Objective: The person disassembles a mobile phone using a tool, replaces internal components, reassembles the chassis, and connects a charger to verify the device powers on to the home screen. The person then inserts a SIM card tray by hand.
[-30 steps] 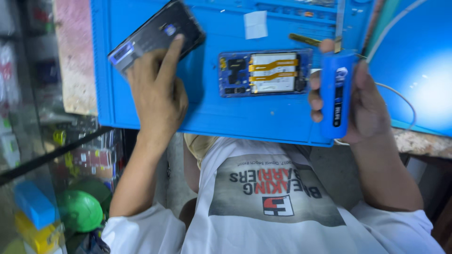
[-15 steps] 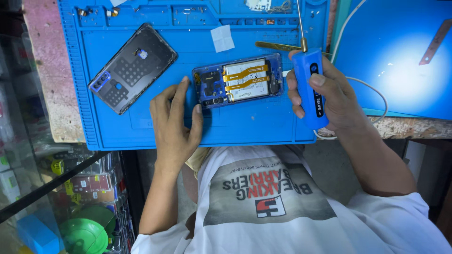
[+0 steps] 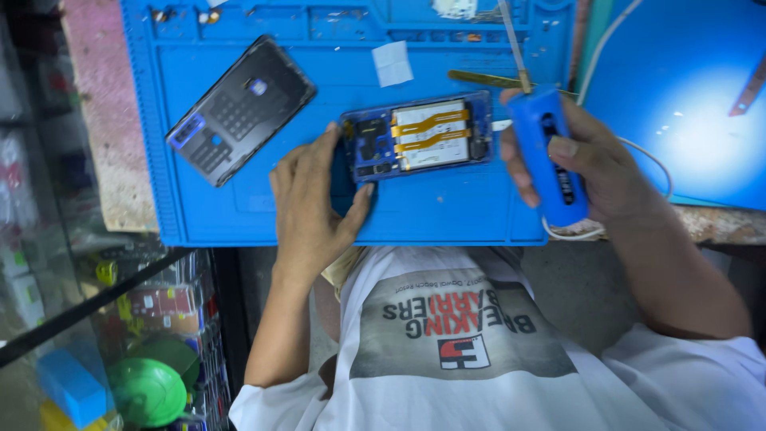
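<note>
- Since the earlier frame, left hand (image 3: 315,199) shifted onto opened phone (image 3: 416,136), steadying it on blue mat (image 3: 447,207).
- Right hand (image 3: 582,164) clamped around blue cordless tool (image 3: 549,156), tip raised.
- Back cover (image 3: 239,108) set aside.

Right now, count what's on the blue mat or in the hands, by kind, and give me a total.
Opened phone, under the left hand: 1
Detached back cover: 1
Blue powered tool, in the right hand: 1
Paper scrap: 1
Brass strip: 1
Total: 5
</note>
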